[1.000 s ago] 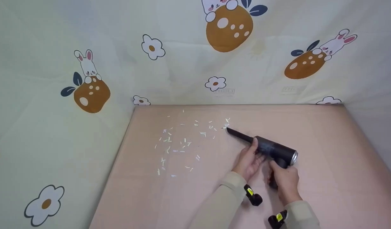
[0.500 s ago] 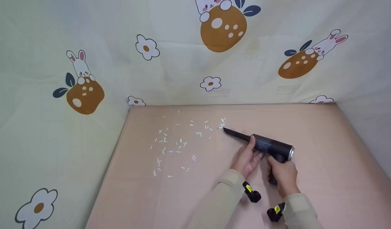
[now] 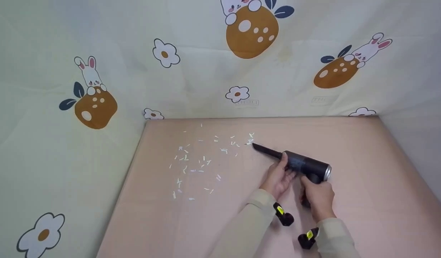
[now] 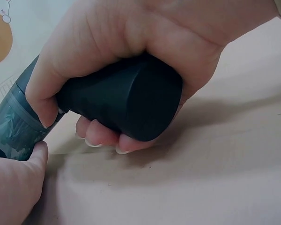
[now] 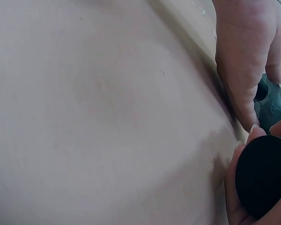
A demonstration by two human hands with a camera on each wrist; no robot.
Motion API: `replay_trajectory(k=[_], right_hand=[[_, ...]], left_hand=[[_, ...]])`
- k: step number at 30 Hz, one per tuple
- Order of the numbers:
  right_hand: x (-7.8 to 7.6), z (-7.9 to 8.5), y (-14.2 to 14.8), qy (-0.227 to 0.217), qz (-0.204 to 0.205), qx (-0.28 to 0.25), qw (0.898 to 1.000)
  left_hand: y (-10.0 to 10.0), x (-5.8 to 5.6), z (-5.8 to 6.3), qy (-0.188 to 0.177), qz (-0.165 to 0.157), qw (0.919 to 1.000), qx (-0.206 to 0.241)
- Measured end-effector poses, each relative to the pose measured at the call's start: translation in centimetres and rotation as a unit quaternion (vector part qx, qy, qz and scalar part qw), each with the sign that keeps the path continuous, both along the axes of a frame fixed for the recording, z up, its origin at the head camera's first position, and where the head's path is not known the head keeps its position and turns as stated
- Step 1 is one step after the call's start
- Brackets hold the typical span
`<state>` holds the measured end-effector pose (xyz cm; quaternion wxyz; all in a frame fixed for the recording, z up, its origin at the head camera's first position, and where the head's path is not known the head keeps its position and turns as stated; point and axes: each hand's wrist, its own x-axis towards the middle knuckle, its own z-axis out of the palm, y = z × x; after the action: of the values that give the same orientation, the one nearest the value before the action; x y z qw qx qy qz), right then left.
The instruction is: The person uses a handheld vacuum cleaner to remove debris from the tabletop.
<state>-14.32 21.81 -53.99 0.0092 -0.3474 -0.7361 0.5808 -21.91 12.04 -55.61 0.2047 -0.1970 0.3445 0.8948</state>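
Note:
A black handheld vacuum [image 3: 308,166] slants over the table, its narrow nozzle [image 3: 268,151] reaching left. The nozzle tip overlaps the edge of a small cluster of pale paper scraps [image 3: 250,142]. My left hand [image 3: 276,181] holds the front of the body from below, thumb along its side. My right hand [image 3: 320,200] grips the handle [image 4: 126,96], fingers curled round it in the left wrist view. There, the see-through chamber [image 4: 14,124] shows pale bits inside, with left fingers [image 4: 16,187] against it. The right wrist view catches the handle's round end [image 5: 262,176].
More thin pale scraps [image 3: 224,150] lie scattered over the left and back of the pinkish-tan tabletop [image 3: 152,222]. Pale cloth walls [image 3: 199,79] printed with rabbits and flowers stand behind and beside it. Both wrists carry small black cameras [image 3: 284,215].
The head view has turned a little to the right, so the scene sits further left. Both hands keep nearly the same hold and place, and the scraps look unchanged.

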Motion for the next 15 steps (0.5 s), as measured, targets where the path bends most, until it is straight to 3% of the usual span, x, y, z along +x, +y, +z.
replay_trajectory(k=[15], right_hand=[[-0.46, -0.16, -0.59, 0.020, -0.007, 0.004, 1.000]], left_hand=[[-0.49, -0.66, 0.03, 0.004, 0.001, 1.0000, -0.006]])
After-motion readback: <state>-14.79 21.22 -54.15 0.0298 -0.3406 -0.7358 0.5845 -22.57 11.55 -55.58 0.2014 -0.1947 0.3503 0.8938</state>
